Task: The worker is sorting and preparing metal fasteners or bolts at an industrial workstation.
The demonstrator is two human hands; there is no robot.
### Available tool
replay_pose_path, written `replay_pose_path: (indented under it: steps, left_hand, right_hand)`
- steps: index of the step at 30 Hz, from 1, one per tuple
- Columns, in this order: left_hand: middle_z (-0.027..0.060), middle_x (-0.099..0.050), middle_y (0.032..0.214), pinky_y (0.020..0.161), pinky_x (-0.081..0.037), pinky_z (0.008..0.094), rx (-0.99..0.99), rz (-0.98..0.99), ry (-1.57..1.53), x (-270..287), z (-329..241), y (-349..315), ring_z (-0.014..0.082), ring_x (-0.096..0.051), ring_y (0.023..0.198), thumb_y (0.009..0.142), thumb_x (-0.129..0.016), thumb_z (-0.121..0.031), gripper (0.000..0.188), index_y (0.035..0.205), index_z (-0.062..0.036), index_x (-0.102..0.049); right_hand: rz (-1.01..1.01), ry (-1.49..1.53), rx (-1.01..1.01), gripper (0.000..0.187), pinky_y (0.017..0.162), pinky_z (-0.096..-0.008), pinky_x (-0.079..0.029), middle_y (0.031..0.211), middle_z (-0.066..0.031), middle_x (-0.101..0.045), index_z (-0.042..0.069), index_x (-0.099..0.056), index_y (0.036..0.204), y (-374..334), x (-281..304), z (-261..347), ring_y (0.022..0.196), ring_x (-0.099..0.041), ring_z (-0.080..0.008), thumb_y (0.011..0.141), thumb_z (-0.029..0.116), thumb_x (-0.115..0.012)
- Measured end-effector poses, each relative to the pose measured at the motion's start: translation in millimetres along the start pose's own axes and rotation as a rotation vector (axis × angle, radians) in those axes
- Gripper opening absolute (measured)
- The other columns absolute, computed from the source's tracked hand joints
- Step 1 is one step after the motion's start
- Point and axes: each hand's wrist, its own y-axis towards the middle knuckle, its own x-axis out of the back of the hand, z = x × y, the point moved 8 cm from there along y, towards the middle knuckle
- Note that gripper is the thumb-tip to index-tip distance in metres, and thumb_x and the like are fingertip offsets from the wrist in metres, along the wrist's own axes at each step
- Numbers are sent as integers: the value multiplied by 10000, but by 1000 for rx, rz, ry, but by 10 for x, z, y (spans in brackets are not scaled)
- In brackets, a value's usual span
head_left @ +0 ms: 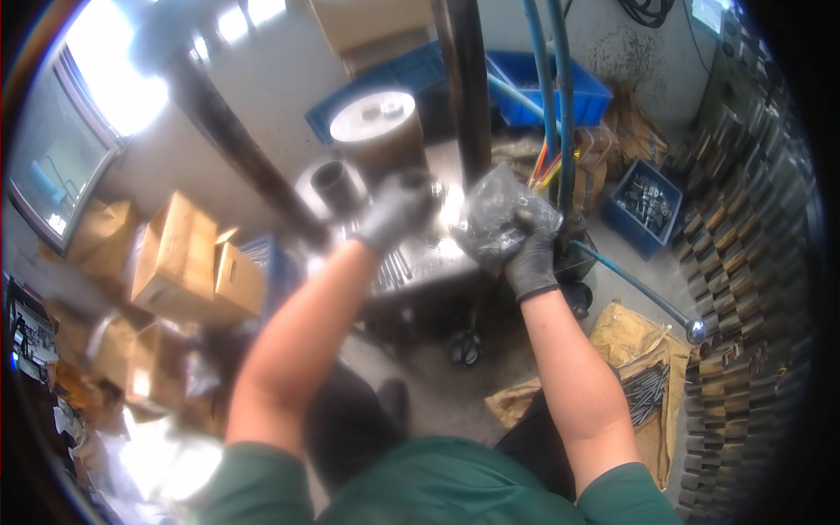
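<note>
Just right of the post [462,96], your right hand [532,258] has its fingers clamped on the bag [495,210], bunched ahead-left of them with no clear long axis, while your left hand [398,212], left of the post and farther from the bag, is too blurred to tell its grip.

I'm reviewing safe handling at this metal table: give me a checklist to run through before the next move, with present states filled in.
1. Right hand gripping the clear plastic bag: ok.
2. Bag contents identified: cannot tell, too unclear.
3. Left hand grip confirmed: cannot tell, blurred.
4. Both hands gloved: ok, grey gloves on.
5. Blue ball-ended lever apart from the right forearm: ok.
6. Blue bin of metal parts apart from both hands: ok.
</note>
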Motion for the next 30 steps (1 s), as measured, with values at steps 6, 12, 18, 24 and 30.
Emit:
replay_pose_path:
  steps: [6, 12, 18, 24, 30]
  left_hand:
    - [112, -744, 1028, 842, -647, 326, -40, -47, 13, 271, 449, 255, 202, -748, 910, 983, -688, -61, 147, 1123, -13, -692]
    - [90, -717, 948, 775, -621, 299, -168, 50, 336, 8, 643, 293, 166, -707, 829, 974, -645, 6, 149, 1116, 3, -691]
    - [97, -728, 951, 771, -594, 307, -49, 132, 496, -265, 681, 133, 152, -694, 833, 944, -628, 47, 195, 1125, 18, -695]
    - [128, -756, 1120, 934, -559, 304, -89, 137, 505, -213, 614, 88, 168, -701, 1015, 950, -666, -10, 325, 1274, -2, -690]
    - [117, -748, 1181, 932, -551, 322, -191, 65, 591, 17, 122, -172, 187, -694, 1025, 961, -648, -71, 338, 1294, -25, -685]
  right_hand:
    - [-6, 2, 37, 540, 1117, -526, -466, 1276, -153, -623, 45, -562, 1358, 55, 58, 14, 1219, -586, -358, 837, 120, -679]
    - [-45, 21, 10, 543, 1115, -551, -449, 1293, -139, -623, 66, -579, 1355, 77, 125, 109, 1223, -578, -370, 831, 159, -692]
    - [-64, 130, -72, 481, 1086, -585, -466, 1291, -130, -660, 97, -627, 1318, 7, 166, 99, 1195, -619, -365, 862, 245, -674]
    - [244, 217, -113, 563, 1083, -568, -474, 1295, -123, -662, 113, -625, 1333, 15, -53, 82, 1221, -605, -356, 839, 367, -718]
    - [258, 164, -32, 610, 1005, -467, -525, 1248, -116, -639, 78, -598, 1319, -332, -386, 156, 1142, -627, -294, 871, 472, -723]
